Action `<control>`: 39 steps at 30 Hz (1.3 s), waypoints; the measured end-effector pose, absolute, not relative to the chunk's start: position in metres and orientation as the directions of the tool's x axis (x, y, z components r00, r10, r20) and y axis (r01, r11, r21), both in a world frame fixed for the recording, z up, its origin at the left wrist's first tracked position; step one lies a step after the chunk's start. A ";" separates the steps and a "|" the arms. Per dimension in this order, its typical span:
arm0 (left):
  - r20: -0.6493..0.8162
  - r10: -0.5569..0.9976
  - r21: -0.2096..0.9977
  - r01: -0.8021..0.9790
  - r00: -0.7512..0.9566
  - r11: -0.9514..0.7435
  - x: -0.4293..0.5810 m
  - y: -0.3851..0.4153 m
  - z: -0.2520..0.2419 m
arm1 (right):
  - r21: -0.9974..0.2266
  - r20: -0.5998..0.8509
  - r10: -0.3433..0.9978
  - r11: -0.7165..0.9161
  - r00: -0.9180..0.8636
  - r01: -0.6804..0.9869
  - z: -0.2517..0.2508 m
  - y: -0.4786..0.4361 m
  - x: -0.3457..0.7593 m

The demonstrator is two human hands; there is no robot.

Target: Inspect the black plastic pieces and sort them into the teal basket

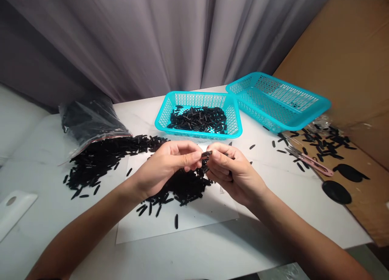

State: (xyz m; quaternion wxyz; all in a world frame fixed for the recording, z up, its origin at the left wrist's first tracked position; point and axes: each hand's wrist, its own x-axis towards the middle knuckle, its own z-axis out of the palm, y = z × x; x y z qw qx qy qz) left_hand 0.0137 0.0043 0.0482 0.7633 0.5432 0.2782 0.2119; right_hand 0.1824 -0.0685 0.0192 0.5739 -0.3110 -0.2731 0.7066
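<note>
Between the fingertips of my two hands is a small black piece [206, 154]. My left hand [170, 162] pinches its left end with thumb and fingers. On the other end, my right hand [229, 166] is closed, its lower fingers curled; whether they hold more pieces cannot be made out. Beneath both hands a pile of black pieces [185, 187] lies on a white sheet [146, 229]. Just behind the hands, a turquoise basket [199, 133] holds many similar black pieces.
A second turquoise basket [278, 124] stands at the back right. Pink-handled scissors [316, 164], scattered pieces and two black oval items [336, 191] lie on the right. An open plastic bag [91, 120] spills black pieces at left, near a white board [15, 211].
</note>
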 end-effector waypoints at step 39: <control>0.394 0.803 0.829 0.206 0.447 -0.521 0.007 0.001 0.062 | -0.929 0.056 0.979 0.123 0.196 -0.349 0.016 -0.069 0.181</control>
